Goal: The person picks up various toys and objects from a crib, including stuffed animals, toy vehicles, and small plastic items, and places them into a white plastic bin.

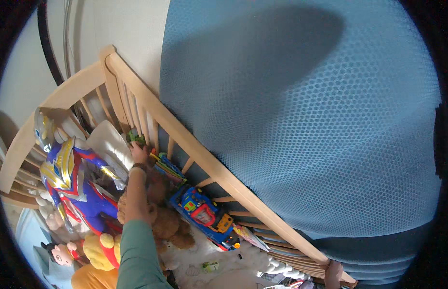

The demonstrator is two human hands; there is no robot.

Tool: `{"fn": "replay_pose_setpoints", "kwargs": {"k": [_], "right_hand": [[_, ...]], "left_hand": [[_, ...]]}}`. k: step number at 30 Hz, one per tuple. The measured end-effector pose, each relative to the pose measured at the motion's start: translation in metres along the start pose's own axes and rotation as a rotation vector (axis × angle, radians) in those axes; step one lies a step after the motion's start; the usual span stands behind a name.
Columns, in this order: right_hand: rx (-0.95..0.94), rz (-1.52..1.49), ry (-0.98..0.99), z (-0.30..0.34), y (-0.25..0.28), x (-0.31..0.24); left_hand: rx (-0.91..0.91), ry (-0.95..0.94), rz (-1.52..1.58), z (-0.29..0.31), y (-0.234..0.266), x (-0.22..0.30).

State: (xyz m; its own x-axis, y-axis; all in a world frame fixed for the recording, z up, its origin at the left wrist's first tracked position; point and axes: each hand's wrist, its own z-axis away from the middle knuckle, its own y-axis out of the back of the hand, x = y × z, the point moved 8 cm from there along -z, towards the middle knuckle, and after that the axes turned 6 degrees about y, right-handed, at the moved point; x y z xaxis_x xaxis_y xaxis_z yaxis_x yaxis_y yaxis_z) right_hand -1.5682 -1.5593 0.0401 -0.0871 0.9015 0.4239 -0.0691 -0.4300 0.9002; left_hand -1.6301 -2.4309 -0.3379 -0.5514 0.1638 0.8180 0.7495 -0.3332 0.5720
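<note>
My left arm, in a green sleeve with a dark band at the wrist, reaches over the toys into the far corner of a wooden crib. There my left hand (139, 153) has its fingers closed on a small green toy (135, 137), partly hidden by the fingers and bars. My right hand (334, 273) is wrapped round the crib's top rail (224, 171) at the lower right. Beside my left hand stand thin colourful books (167, 166). Brown teddy bears (171, 226) lie under my forearm, partly covered by it.
A large silver, red and purple hero figure (72, 168) leans at the left. A blue toy vehicle (204, 214) lies along the bars. A yellow bear plush (99, 250) and a black-haired doll (62, 253) are at the lower left. Blue mesh fabric (330, 120) fills the right.
</note>
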Motion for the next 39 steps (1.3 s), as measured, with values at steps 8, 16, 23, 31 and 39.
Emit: {"fn": "replay_pose_setpoints", "kwargs": {"k": [8,16,23,31,39], "right_hand": [[0.025,-0.028,0.065,-0.012,0.014,-0.027],[0.066,-0.181,-0.026,-0.011,-0.018,0.01],[-0.027,-0.079,-0.205,-0.001,0.003,0.008],[-0.094,-0.198,-0.199,-0.009,0.017,-0.018],[-0.01,-0.014,-0.069,-0.005,-0.012,-0.01]], "left_hand": [[0.097,0.066,0.236,-0.039,0.037,-0.043],[0.024,0.31,0.255,-0.033,0.047,-0.034],[0.203,0.392,0.177,0.056,0.044,0.051],[0.003,0.162,0.947,0.194,0.158,0.159],[-1.057,-0.025,0.673,0.509,0.165,0.148]]}}
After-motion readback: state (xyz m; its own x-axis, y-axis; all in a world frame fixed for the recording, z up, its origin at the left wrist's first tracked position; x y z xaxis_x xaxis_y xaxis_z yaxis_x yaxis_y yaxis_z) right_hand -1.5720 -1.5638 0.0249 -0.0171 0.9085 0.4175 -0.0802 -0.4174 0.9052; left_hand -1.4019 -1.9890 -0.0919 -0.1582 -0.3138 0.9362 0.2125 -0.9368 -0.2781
